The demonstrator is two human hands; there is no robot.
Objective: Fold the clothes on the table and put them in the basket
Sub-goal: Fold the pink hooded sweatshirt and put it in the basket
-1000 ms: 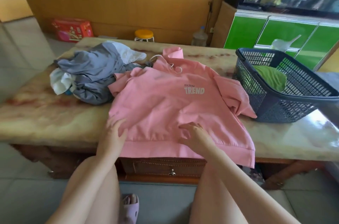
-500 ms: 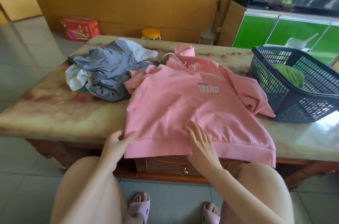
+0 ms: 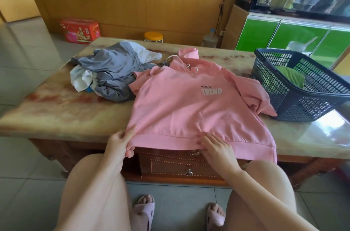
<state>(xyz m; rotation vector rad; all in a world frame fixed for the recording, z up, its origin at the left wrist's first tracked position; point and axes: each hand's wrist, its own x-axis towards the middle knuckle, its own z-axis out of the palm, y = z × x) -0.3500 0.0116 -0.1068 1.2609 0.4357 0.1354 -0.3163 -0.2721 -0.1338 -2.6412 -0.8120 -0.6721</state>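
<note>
A pink hoodie (image 3: 181, 109) printed "TREND" lies spread front-up on the marble table (image 3: 56, 109), its hem hanging over the near edge. My left hand (image 3: 120, 141) pinches the hem's left corner between thumb and curled fingers. My right hand (image 3: 216, 145) lies on the middle of the hem band, fingers fairly straight, their tips pressing the fabric. A crumpled heap of grey and white clothes (image 3: 111, 73) sits at the back left of the table. The dark blue plastic basket (image 3: 310, 106) stands on the right with a folded green garment (image 3: 289, 76) inside; the hoodie's right sleeve touches the basket.
Under the table's near edge is a wooden drawer (image 3: 181, 166). Behind the table on the floor are a red box (image 3: 80, 30), a yellow-topped stool (image 3: 153, 36) and a water bottle (image 3: 209, 39). A green-fronted cabinet (image 3: 295, 36) stands to the right. My knees and slippers are below.
Both hands have slid down the hoodie to its hem. The left hand went from lying flat on the cloth to pinching the hem's left corner. The camera has moved closer.
</note>
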